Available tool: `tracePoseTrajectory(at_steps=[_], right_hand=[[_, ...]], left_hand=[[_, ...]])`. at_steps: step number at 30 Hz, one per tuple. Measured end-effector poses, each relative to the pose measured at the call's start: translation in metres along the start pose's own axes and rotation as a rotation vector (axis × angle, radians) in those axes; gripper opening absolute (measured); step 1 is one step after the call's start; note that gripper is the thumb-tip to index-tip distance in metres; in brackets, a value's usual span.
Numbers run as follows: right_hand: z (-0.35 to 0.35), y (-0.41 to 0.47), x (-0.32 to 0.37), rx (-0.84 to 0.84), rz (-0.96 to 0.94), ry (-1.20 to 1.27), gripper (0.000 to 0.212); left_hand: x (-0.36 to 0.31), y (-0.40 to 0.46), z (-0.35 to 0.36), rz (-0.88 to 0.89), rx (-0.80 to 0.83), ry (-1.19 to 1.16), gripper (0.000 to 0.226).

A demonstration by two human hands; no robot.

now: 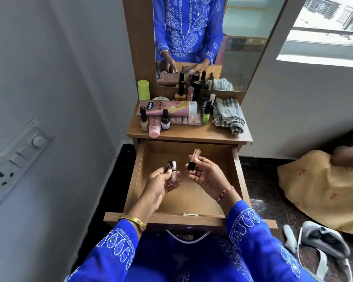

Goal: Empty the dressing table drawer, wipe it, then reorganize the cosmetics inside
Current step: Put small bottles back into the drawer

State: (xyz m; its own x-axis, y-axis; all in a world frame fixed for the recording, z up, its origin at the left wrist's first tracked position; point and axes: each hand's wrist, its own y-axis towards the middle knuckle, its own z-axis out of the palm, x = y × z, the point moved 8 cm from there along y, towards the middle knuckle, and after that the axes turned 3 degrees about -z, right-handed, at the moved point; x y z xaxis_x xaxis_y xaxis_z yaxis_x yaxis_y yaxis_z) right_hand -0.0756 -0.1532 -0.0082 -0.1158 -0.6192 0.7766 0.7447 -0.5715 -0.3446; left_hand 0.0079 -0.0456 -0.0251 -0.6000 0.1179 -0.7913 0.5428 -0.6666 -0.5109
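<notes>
The wooden drawer (pixel 192 147) of the dressing table stands pulled out, with nothing lying on its floor. Over it, my left hand (pixel 159 185) grips a small clear nail-polish bottle with a shiny cap (pixel 172 171), upright. My right hand (pixel 207 176) holds a second nail-polish bottle with a black cap (pixel 194 158), tilted with the cap toward me. On the tabletop (pixel 192 132) stand several cosmetics: a pink lotion tube (pixel 171 107), a small pink tube (pixel 154 127), dark-capped polish bottles (pixel 144 119), a green bottle (pixel 143 90). A striped grey cloth (pixel 228 115) lies at the right.
A mirror (pixel 243 41) rises behind the tabletop. The wall at the left carries a switch panel (pixel 14 159). On the dark floor to the right lie a tan cushion (pixel 318 190) and grey sandals (pixel 324 241). The drawer handle (pixel 188 238) is close to my body.
</notes>
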Motion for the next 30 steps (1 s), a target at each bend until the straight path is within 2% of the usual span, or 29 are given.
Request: tracePoseTrajectory(at_steps=[5, 9, 12, 14, 18, 21, 25, 30], right_hand=[[-0.010, 0.001, 0.005, -0.029, -0.027, -0.025, 0.015], [-0.030, 0.001, 0.020, -0.178, -0.121, -0.171, 0.018], [-0.053, 0.004, 0.046, -0.376, -0.244, -0.491, 0.027], [-0.061, 0.005, 0.069, -0.493, -0.335, -0.826, 0.021], [-0.053, 0.009, 0.096, -0.509, -0.415, -1.447, 0.026], [-0.045, 0.010, 0.105, -0.519, -0.479, -1.729, 0.022], [-0.047, 0.010, 0.109, -0.531, -0.565, -1.794, 0.016], [-0.063, 0.014, 0.100, -0.520, -0.502, -1.850, 0.018]], left_hand=[[0.003, 0.001, 0.012, 0.009, -0.010, 0.028, 0.023], [0.006, 0.005, 0.033, 0.008, -0.030, -0.002, 0.022], [0.010, 0.010, 0.042, 0.015, -0.014, 0.046, 0.021], [0.008, 0.012, 0.038, 0.039, -0.030, 0.078, 0.023], [0.008, 0.014, 0.026, 0.045, -0.073, 0.056, 0.023], [0.010, 0.015, 0.024, 0.033, -0.078, 0.033, 0.024], [0.009, 0.015, 0.024, 0.032, -0.079, 0.021, 0.022], [0.011, 0.016, 0.023, 0.032, -0.075, 0.032, 0.021]])
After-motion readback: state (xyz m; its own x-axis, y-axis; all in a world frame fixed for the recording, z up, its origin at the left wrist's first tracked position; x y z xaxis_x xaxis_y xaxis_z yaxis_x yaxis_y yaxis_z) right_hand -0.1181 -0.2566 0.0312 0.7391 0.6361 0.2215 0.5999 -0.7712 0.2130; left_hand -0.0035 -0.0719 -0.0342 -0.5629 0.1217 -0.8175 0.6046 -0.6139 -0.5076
